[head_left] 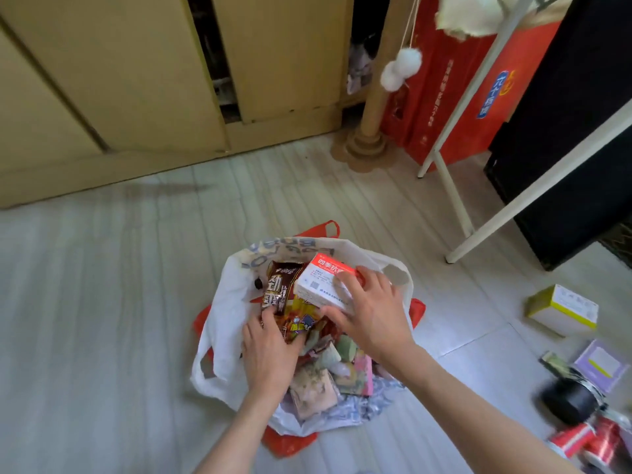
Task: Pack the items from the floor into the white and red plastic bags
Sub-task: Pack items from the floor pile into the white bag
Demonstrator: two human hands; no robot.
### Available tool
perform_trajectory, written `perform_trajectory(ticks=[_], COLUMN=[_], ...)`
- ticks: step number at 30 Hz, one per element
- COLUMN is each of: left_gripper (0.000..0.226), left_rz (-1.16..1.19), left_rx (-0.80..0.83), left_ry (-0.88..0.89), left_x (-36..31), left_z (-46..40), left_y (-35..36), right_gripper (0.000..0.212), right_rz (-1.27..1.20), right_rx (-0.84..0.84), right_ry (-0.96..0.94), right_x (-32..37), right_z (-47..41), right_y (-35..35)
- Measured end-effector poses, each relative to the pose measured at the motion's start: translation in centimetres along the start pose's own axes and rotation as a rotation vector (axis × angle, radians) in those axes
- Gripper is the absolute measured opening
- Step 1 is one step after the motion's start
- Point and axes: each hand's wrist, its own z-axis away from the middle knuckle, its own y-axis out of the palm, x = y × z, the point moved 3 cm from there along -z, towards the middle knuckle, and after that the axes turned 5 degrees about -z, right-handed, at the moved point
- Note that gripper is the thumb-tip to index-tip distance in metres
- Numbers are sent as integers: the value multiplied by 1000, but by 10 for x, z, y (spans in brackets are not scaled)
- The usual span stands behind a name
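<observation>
Right now the right hand (pixel 372 313) pinches a white cardboard box with a red band (pixel 325 280) between thumb and fingers, holding it over the mouth of the white plastic bag (pixel 222 323), which sits on the pale tiled floor (pixel 102 285) with the red plastic bag (pixel 290 441) showing beneath and around it. The left hand (pixel 270 357) has its fingers curled on a brown snack packet (pixel 278 289) inside the bag, its grip closed on that wrapper.

To do this step well, I judge the box should go in flat beside the packets, while the left hand pushes them aside to open a gap; dropping it on top could let it slide out.

Room is free to the left. To the right lie a yellow-edged white box (pixel 564 311), a black round object (pixel 567 401) and red wrappers (pixel 588 439), near the white metal frame legs (pixel 451 196).
</observation>
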Motion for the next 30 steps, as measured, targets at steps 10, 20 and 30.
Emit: perform_trajectory(ticks=[10,20,30], left_gripper=[52,6,6], left_rz=[211,346,357], left_rx=[-175,-103,-185], left_ry=[-34,-148,-128], left_x=[84,74,59], left_z=[-19,-28,-17], left_y=[-41,-83,-98], right_gripper=[55,62,57], right_rz=[157,126,-145], right_rx=[201,236,398], right_ry=[-201,-356,-367], right_x=[40,59,65], right_z=[-22,-18,-6], right_y=[38,41,62])
